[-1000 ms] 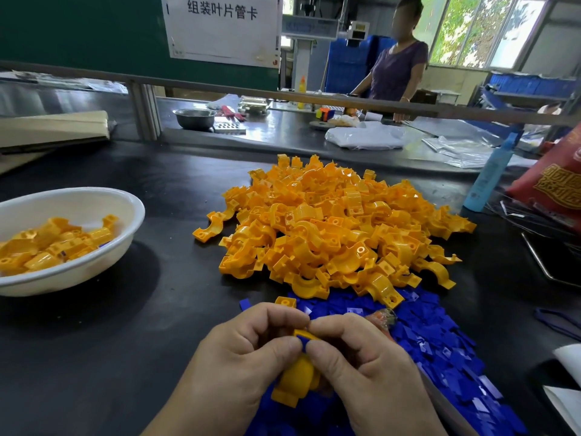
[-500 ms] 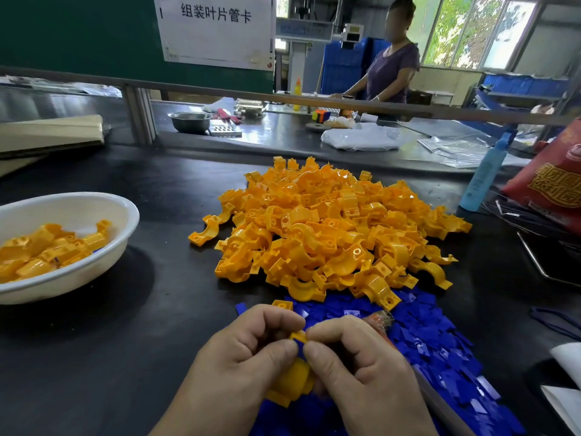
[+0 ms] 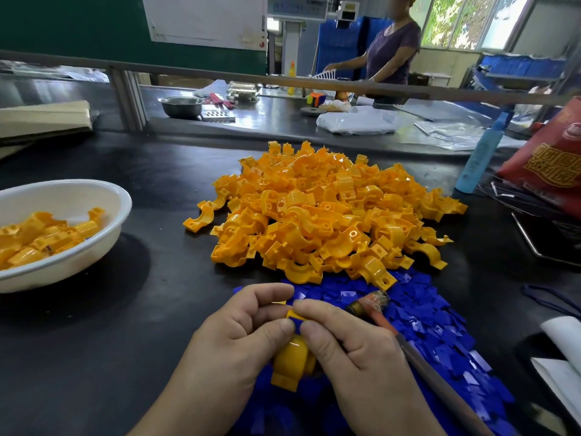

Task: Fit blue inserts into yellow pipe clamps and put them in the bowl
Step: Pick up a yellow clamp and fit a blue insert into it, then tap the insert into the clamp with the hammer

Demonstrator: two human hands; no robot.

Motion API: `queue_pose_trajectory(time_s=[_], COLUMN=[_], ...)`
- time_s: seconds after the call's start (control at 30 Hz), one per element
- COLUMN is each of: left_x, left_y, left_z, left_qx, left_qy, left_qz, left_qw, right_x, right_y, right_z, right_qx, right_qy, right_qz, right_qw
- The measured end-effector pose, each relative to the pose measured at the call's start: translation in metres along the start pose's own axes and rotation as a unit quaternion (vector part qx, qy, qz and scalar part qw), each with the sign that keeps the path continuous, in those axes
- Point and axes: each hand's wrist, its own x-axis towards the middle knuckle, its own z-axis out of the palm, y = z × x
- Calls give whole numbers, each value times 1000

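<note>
Low in the middle of the view, my left hand (image 3: 239,335) and my right hand (image 3: 352,350) meet around one yellow pipe clamp (image 3: 292,363). Both thumbs and forefingers pinch its upper end, where a blue insert (image 3: 297,316) shows between the fingertips. A big heap of yellow clamps (image 3: 327,215) lies beyond the hands. Loose blue inserts (image 3: 421,316) are spread under and to the right of my hands. The white bowl (image 3: 94,190) at the left edge holds several yellow clamps (image 3: 41,234).
A hammer (image 3: 405,344) lies diagonally across the blue inserts beside my right hand. A light blue bottle (image 3: 481,152) and a red bag (image 3: 550,165) stand at the right. A rail and another bench with a person (image 3: 390,48) are behind.
My hands stay together on the same clamp, and the blue insert now shows more plainly between the fingertips. The camera has tilted down slightly.
</note>
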Motion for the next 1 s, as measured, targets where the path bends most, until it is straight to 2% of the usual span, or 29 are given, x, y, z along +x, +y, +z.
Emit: queue_pose_trajectory(time_s=[0.23, 0.33, 0.4, 0.47, 0.57, 0.67, 0.77, 0.87, 0.93, 1.0], left_x=[0, -3, -4, -2, 1, 1, -8, -19, -27, -36], left_y=[-6, 5, 13, 20, 29, 35, 36, 28, 25, 25], left_z=[2, 5, 1, -11, -41, -72, -85, -82, -79, -78], left_qx=[-31, -8, 21, 46, 103, 226, 356, 451, 450, 481], left_qy=[7, 24, 58, 126, 210, 197, 178, 158, 168, 171], left_qz=[-8, 2, 6, -10, -68, -116, -131, -130, -129, -133], left_qw=[999, 1000, 998, 991, 970, 947, 908, 869, 868, 849], right_x=[-2, -3, -4, -4, -5, -15, -42, -69, -81, -87], right_y=[4, 3, 0, -4, -11, -14, -9, 5, 11, 11], right_z=[2, 4, 0, -11, -40, -70, -94, -102, -101, -98], right_qx=[-74, -90, -127, -168, -249, -361, -465, -568, -571, -535], right_qy=[36, 20, 33, 82, 102, 80, 75, 10, -2, 4], right_qz=[-37, -47, -63, -71, -39, 1, 68, 151, 177, 176], right_qw=[996, 995, 989, 980, 962, 929, 879, 809, 801, 826])
